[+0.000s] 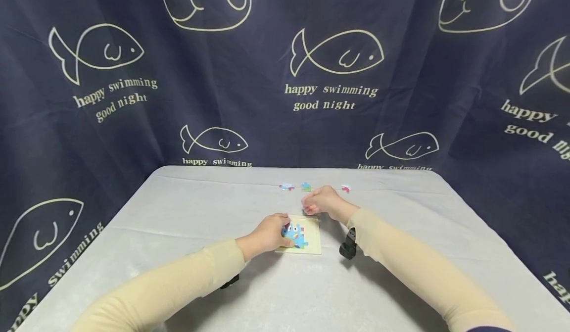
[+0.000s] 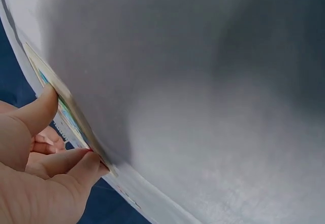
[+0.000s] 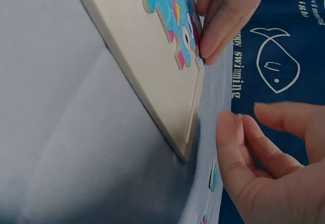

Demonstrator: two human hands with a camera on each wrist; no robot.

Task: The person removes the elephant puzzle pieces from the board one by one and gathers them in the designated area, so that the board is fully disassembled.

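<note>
A pale wooden jigsaw board [image 1: 313,238] lies on the table, its left part filled with joined blue puzzle pieces [image 1: 291,232] that show a cartoon face. My left hand [image 1: 267,233] holds the board at its left side, thumb near the front edge and fingertips at the far edge; part of the picture is hidden beneath it. Beyond the board's far edge, my right hand [image 1: 327,204] hovers with loosely bent fingers. In the right wrist view, that right hand [image 3: 274,168] shows a gap between thumb and forefinger, and no piece is visible in it.
Near the table's back edge lie a light blue and red piece [image 1: 287,187], a blue and green piece [image 1: 306,187] and a red and white piece [image 1: 346,188]. A dark blue curtain [image 1: 267,114] with fish prints hangs behind the grey-covered table [image 1: 200,198].
</note>
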